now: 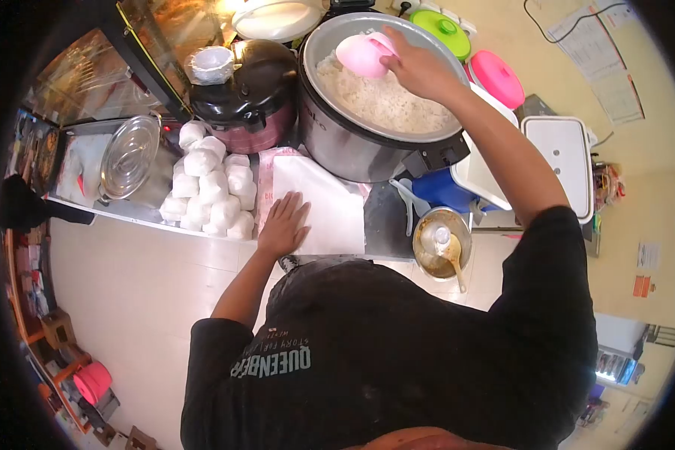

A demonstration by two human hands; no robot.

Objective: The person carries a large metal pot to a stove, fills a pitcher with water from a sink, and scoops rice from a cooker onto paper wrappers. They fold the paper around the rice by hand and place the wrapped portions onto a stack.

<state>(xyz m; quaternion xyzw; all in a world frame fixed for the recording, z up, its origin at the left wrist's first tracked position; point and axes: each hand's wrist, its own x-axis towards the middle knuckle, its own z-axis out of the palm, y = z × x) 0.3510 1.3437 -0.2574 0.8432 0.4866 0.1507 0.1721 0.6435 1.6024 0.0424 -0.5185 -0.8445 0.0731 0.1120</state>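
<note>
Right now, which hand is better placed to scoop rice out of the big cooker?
Right. The right hand already holds the pink bowl over the rice inside the big cooker. The left hand lies flat on the white paper sheet on the counter, away from the pot.

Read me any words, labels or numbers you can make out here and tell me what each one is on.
"QUEENBE..." in large letters on the black shirt, seen upside down and cut off by a fold.
A smaller line beneath it on the shirt: too blurred to read.
Wall papers: print too small to read.
Orange wall notice: unreadable.
</note>
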